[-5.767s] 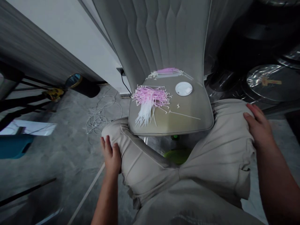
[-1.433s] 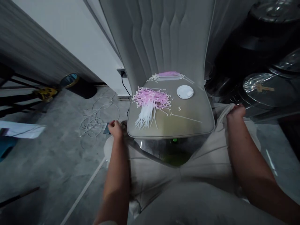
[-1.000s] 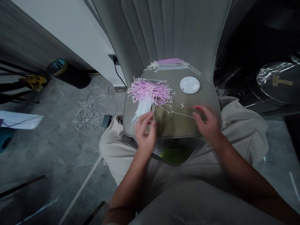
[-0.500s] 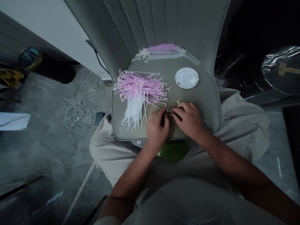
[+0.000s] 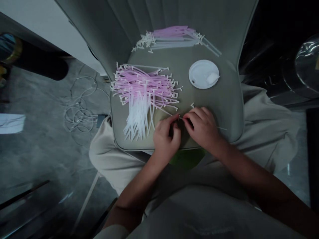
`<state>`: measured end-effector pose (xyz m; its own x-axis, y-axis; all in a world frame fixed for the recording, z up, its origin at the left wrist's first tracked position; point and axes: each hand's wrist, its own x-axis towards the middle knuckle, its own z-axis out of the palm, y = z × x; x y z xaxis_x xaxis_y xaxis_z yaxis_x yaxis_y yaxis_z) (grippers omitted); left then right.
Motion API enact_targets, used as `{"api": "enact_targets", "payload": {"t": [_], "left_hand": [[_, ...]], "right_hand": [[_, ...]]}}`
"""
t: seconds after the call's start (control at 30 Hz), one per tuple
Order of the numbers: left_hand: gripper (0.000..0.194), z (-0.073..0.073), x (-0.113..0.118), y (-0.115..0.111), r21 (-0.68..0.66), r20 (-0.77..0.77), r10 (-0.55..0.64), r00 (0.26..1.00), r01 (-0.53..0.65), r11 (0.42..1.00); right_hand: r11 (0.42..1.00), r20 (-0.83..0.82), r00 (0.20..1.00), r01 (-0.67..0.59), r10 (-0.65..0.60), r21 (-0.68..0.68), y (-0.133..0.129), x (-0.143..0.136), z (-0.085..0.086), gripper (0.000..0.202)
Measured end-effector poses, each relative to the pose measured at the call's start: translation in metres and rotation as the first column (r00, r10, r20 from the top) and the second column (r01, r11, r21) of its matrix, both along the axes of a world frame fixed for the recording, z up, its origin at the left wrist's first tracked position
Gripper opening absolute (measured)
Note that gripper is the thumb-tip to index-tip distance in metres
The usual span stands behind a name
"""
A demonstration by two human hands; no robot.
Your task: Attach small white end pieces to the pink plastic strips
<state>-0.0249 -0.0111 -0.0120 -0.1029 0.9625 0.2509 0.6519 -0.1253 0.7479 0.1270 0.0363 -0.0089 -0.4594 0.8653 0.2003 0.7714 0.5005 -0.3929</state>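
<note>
On a grey padded chair seat (image 5: 174, 59), my left hand (image 5: 167, 134) and my right hand (image 5: 202, 127) meet near the front edge. Both are closed, fingertips pinching a small white piece between them. A thin white stick shows beyond my right hand. Left of my hands lies a heap of pink sticks with white ends (image 5: 147, 83), with white sticks (image 5: 139, 116) fanned below it. A white oval lid (image 5: 203, 74) with a small white lump on it rests to the right. Just above my right hand is a tiny white connector (image 5: 192, 105).
Farther back on the seat lie more pink sticks (image 5: 171, 31), translucent sticks and white connectors (image 5: 146, 39). Coiled cables (image 5: 79, 116) are on the floor at left. A dark cylinder (image 5: 42, 63) lies at upper left, and a shiny round metal object (image 5: 307, 66) stands at right.
The view has moved closer to the seat. My fingertips have drawn nearer together, and less of the small white piece between them shows.
</note>
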Motion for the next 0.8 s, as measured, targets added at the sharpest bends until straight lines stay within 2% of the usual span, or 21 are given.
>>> {"api": "enact_targets", "payload": {"t": [0.27,0.53,0.67,0.8], "left_hand": [[0.025,-0.0018,-0.0026,-0.0062,-0.055,0.209,0.014,0.978,-0.003,0.998],[0.025,-0.0065,-0.0032,-0.0085,-0.053,0.248,0.000,0.969,0.013,0.999],[0.030,-0.0069,-0.0015,-0.0066,-0.026,0.193,-0.022,0.981,0.027,0.999],[0.040,-0.0062,0.0016,-0.0043,0.035,0.012,-0.003,1.000,0.003,0.999]], "right_hand": [[0.999,-0.104,0.994,-0.020,0.018,-0.026,0.0000,0.0021,0.0025,0.017],[0.998,-0.054,0.997,-0.055,0.055,-0.003,0.0012,0.0036,-0.0016,0.025],[0.994,-0.115,0.988,-0.105,0.106,0.017,0.0015,0.0044,-0.0027,0.024],[0.992,-0.182,0.975,-0.126,0.128,0.020,-0.0024,0.0056,-0.0023,0.021]]}}
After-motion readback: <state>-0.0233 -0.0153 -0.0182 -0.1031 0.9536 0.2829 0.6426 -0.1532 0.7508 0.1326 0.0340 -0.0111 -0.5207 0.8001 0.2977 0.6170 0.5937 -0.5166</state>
